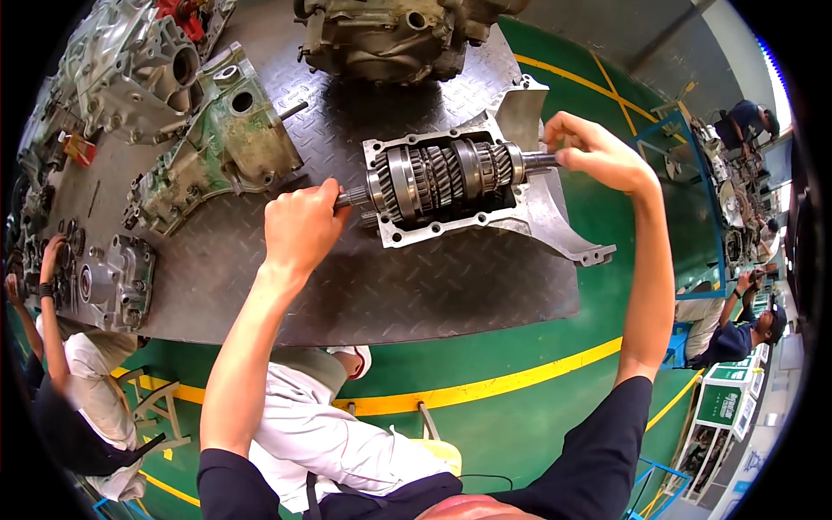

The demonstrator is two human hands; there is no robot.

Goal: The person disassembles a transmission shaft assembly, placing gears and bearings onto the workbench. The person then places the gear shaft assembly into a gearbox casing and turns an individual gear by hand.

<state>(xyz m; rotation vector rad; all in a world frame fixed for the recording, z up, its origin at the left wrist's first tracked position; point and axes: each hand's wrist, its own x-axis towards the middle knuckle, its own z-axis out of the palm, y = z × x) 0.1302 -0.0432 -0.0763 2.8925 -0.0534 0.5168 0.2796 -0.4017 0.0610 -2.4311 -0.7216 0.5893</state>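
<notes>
A gear shaft (446,178) with several helical gears and rings lies lengthwise in an open metal gearbox housing half (451,224). The housing rests on the dark table, its flared bell end toward the right edge. My left hand (303,224) is closed around the splined shaft end that sticks out on the left. On the right, my right hand (598,154) grips the other, smoother shaft end between thumb and fingers. The lower part of the gears is hidden inside the housing.
The steel table (364,299) has a raised tread pattern. A large gearbox (390,39) stands at its far side, a greenish casing (230,130) to the left, with more castings (130,74) behind. Another person's hand (54,251) is near a round-holed cover (113,282) at far left.
</notes>
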